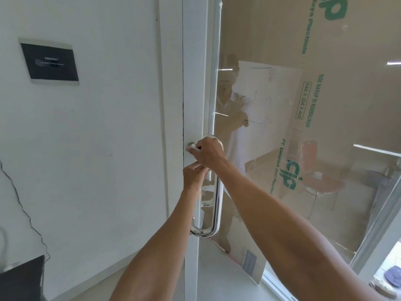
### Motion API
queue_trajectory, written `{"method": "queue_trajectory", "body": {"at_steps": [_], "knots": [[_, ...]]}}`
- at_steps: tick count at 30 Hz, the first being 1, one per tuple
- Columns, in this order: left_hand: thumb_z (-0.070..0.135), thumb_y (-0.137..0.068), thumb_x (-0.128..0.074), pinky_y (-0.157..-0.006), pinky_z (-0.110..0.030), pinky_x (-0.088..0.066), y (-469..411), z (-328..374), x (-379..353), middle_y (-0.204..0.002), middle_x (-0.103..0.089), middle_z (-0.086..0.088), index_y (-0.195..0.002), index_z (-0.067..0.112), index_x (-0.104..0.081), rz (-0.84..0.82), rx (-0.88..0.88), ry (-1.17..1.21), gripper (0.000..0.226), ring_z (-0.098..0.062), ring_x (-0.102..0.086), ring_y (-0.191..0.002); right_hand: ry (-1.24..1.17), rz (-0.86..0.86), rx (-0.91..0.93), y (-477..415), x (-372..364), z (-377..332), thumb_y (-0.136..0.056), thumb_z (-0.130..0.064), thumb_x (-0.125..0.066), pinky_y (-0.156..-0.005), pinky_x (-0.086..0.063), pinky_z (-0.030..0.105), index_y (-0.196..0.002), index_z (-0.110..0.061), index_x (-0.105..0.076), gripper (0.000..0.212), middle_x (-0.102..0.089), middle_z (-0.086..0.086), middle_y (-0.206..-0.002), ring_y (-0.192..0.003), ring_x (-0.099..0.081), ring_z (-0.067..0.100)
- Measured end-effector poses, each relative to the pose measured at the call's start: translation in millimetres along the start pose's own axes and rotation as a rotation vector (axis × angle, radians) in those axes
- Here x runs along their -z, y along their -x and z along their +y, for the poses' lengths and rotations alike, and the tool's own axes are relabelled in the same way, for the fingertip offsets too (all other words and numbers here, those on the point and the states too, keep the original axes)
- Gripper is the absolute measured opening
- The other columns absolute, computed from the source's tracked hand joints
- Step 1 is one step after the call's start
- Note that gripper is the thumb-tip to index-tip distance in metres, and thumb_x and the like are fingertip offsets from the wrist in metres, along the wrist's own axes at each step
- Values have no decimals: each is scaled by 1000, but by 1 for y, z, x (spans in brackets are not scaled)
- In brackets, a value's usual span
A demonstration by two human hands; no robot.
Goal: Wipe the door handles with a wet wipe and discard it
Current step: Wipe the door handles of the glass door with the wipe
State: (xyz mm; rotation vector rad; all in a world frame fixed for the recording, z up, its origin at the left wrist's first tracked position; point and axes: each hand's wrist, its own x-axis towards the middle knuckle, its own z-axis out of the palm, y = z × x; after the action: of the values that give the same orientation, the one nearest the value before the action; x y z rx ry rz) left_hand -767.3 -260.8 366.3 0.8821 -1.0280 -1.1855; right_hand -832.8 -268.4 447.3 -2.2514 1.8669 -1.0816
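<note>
The right hand (207, 152) grips the wet wipe (192, 150) at the top of the upright pull handle (218, 198); its bar runs down from there, where the left hand (193, 173) grasps it.

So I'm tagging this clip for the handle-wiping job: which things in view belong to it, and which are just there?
Part of the job:
- handle, chrome, on the door
- wipe, white, at the handle's top mount
- right hand, grip on the wipe
- left hand, just below

Just there:
- plaque on the wall
- cable
- chair behind the glass
- cardboard
</note>
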Motion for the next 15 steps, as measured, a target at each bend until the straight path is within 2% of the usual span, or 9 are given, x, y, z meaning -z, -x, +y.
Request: {"method": "queue_trajectory", "body": {"at_steps": [2,4,7,9,15], "knots": [[5,-77,-77,-76,-25,-55,2,1,0,-74,-69,-10,-73,9,-74,-21,26,61,7,-21,-65,-79,7,-7,-4,0,3,-1,-83,-22,-56,-52,-41,33,-50,-6,-48,37,-40,2,-46,-49,-42,20],[4,-79,-76,-72,-19,-58,3,2,-1,-78,-77,-3,-80,16,-77,-51,49,122,12,-17,-74,-83,20,-45,-5,1,8,3,-78,-16,-56,-56,-48,40,-52,-2,-52,30,-43,6,-50,-53,-44,23],[8,-84,-72,-79,-22,-56,7,4,1,-92,-78,-4,-100,9,-74,-85,107,227,16,-15,-75,-91,34,-78,-1,3,17,10,-79,-26,-61,-65,-57,43,-72,1,-71,29,-68,15,-70,-65,-62,28],[11,-85,-71,-85,-26,-55,8,5,3,-96,-77,-6,-111,3,-68,-77,131,298,27,-16,-74,-93,36,-82,7,4,20,11,-79,-31,-66,-68,-58,42,-81,-3,-74,30,-73,14,-80,-74,-67,26],[10,-86,-69,-84,-28,-55,8,7,6,-91,-78,-8,-98,7,-71,-43,178,444,13,-18,-75,-89,98,-102,-30,-1,18,-4,-79,-32,-70,-56,-57,34,-70,-5,-71,29,-69,8,-65,-63,-66,24]]}}
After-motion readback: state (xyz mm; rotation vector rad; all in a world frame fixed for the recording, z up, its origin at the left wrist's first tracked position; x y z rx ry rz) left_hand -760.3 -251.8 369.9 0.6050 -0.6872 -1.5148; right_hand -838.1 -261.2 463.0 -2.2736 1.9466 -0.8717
